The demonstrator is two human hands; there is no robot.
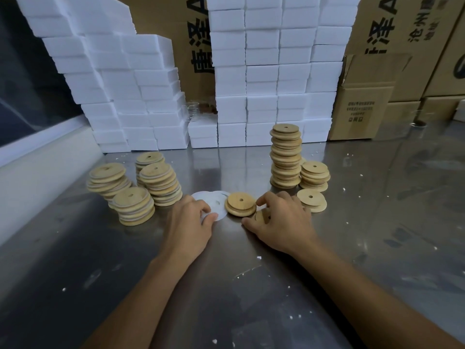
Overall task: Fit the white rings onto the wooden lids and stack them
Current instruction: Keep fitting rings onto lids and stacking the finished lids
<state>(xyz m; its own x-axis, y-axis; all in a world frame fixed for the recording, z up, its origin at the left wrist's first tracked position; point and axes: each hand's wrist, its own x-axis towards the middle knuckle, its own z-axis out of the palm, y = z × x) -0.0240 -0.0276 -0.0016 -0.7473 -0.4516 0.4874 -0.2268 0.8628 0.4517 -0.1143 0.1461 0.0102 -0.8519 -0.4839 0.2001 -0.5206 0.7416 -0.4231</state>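
Observation:
A small pile of thin white rings (217, 202) lies on the steel table in the middle. My left hand (187, 224) pinches the near edge of one ring between thumb and fingers. Just right of the rings sits a short stack of wooden lids (240, 204). My right hand (281, 222) is beside it, fingers curled over another wooden lid (261, 216) that is mostly hidden beneath the palm. Several stacks of ringed lids (161, 183) stand at the left. A tall stack of plain lids (286, 156) and lower ones (314, 176) stand at the right.
White foam boxes (261, 79) are piled in a wall along the back of the table, with cardboard cartons (364, 102) to the right. A white ledge (37, 167) runs along the left. The steel table (226, 285) carries foam crumbs near my forearms.

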